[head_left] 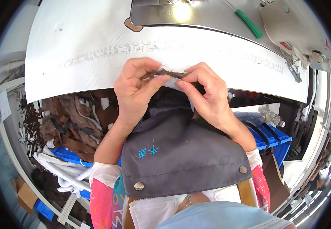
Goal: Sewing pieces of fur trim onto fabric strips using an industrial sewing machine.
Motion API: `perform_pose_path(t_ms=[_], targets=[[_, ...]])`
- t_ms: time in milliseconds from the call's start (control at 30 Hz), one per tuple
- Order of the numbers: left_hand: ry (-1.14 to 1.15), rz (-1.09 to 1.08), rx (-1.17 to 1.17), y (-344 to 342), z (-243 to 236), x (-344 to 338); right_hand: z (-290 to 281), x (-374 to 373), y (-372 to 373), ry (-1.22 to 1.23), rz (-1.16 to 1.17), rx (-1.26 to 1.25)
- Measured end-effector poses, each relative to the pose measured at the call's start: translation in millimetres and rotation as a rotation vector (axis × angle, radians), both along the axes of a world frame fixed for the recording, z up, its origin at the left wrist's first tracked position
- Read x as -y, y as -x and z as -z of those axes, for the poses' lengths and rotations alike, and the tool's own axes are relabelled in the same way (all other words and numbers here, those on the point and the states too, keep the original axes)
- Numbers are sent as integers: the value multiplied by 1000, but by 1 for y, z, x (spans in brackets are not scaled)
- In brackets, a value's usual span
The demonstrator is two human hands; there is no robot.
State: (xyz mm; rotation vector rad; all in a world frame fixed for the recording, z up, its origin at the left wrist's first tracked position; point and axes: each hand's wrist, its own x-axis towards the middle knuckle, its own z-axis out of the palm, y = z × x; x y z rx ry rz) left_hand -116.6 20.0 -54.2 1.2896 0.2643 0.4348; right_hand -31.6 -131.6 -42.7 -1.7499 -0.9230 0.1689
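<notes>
Both hands meet at the near edge of the white sewing table [96, 72], where we find the left hand [135, 89] and the right hand [205, 93] pinched shut on one small brown fabric piece [171, 73], thumbs pressed against forefingers with no gap showing. We note the piece lies directly between the two sets of fingertips, its long axis running left to right, so neither hand is nearer than the other; it is held just above a grey apron [180, 152]. Left of the hands, we record a blue bin [68, 154] heaped with brown scraps [73, 118].
</notes>
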Motion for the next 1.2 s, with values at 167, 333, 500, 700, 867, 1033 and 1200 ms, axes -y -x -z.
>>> perform_pose_path(t_ms=[167, 333, 500, 700, 867, 1033, 1200], targets=[[-85, 25, -51, -1, -6, -3, -1, 0, 0, -20, 9, 55], [-122, 90, -52, 0, -5, -8, 0, 0, 1, -28, 13, 50], [-137, 85, -31, -2, -4, -11, 0, 0, 2, -4, 28, 25], [-58, 227, -230, -30, -15, -55, -20, -11, -21, 134, -291, 173], [-263, 480, -422, -90, -36, -129, -15, -58, -58, 80, -450, 163], [-486, 521, -416, -144, -29, -129, 17, -72, -101, 67, -275, 746], [-724, 513, -231, -160, -18, -115, 20, -68, -105, 203, -25, 980]])
